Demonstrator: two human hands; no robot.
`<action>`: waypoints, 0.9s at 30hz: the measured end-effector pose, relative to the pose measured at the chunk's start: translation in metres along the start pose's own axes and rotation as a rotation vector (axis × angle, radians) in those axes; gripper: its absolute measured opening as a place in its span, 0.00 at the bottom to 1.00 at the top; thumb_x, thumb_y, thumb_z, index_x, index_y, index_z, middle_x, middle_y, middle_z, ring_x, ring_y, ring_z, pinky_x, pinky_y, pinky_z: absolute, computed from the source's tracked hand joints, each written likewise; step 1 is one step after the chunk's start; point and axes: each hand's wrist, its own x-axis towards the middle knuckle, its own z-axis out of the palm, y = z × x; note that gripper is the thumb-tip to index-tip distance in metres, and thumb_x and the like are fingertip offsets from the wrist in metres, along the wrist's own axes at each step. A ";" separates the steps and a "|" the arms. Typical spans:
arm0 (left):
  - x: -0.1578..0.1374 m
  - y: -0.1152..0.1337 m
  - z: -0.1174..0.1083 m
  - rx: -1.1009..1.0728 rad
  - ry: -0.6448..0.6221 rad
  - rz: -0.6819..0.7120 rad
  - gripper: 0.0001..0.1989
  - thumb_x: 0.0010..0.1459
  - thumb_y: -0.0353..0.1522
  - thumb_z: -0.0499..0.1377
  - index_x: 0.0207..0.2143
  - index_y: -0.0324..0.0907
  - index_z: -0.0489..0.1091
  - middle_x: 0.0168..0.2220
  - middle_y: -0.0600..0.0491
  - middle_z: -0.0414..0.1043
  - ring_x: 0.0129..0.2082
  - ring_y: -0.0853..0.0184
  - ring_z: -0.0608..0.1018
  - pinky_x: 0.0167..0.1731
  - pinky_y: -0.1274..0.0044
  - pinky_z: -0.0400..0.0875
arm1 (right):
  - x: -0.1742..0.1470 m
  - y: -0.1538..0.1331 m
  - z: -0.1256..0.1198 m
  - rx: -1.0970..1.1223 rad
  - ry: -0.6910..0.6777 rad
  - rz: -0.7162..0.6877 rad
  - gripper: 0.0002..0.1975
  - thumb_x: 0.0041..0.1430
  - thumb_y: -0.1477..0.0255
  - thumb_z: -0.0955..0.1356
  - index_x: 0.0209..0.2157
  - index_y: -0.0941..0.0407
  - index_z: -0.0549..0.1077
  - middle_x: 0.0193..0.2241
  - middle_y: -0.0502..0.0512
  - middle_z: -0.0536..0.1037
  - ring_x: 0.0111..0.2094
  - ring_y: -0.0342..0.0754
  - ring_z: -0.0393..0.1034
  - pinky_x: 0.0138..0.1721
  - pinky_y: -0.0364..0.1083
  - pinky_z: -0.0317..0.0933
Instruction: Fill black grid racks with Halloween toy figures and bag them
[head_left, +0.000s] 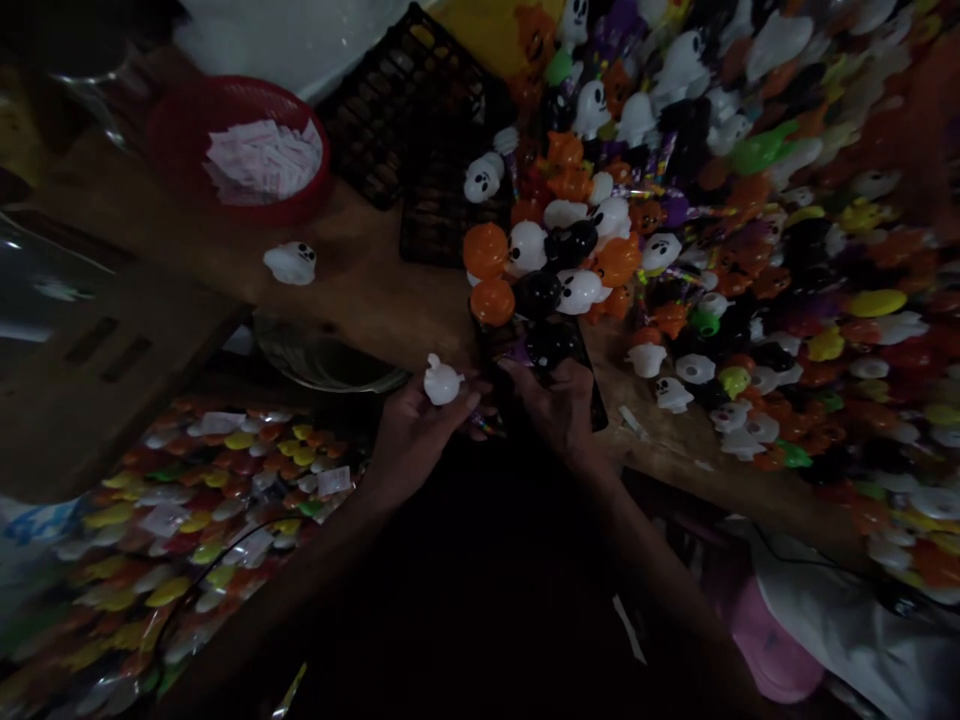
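White figure [442, 382], and there it sat, right at the top of our left hand [411, 430], pinched between thumb and curled fingers with hardly a gap around it! A scrap of bright, speckled colour [487, 425] peeped out just below that thumb; what it joined, we could not tell. Across to our right hand [553, 405]: fingers bent and drawn in low over a black tray [599, 408], thumb close to something purple [517, 350], but too dark for us to tell whether they had hold of it.

Just beyond those right fingertips we had shiny black pieces [551, 342], then orange balls [491, 300] and white ghost faces [581, 290] crowding the row. Beyond the left fingers, out to their left, came the rim of a clear bowl [330, 385], and past it a lone ghost [291, 262] on the wooden table [405, 310]. Farther on, red basket [324, 185], loaded with white packets [262, 160], and black crates [367, 130] ahead of both hands. And off beyond the right fingers, what a spread: a great heap of figures [750, 270], orange, white, green and black!
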 end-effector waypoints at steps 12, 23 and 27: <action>-0.002 -0.007 -0.005 -0.026 0.029 0.097 0.22 0.51 0.40 0.72 0.43 0.39 0.72 0.40 0.48 0.81 0.34 0.62 0.85 0.26 0.76 0.82 | -0.002 0.000 0.009 -0.084 0.123 -0.058 0.09 0.61 0.63 0.72 0.33 0.54 0.79 0.31 0.52 0.81 0.32 0.49 0.75 0.37 0.49 0.71; 0.000 -0.008 -0.007 -0.024 0.086 0.038 0.24 0.48 0.41 0.73 0.42 0.38 0.73 0.39 0.48 0.82 0.34 0.63 0.84 0.26 0.77 0.83 | 0.001 0.007 0.000 0.054 -0.057 -0.162 0.06 0.62 0.69 0.70 0.38 0.52 0.81 0.35 0.52 0.83 0.37 0.48 0.79 0.40 0.47 0.74; 0.003 -0.005 -0.008 -0.032 0.095 0.026 0.23 0.47 0.41 0.74 0.40 0.38 0.74 0.37 0.49 0.82 0.34 0.64 0.84 0.26 0.77 0.83 | 0.007 0.003 -0.012 0.027 -0.184 -0.143 0.09 0.63 0.67 0.70 0.42 0.52 0.81 0.38 0.53 0.84 0.39 0.50 0.80 0.40 0.48 0.76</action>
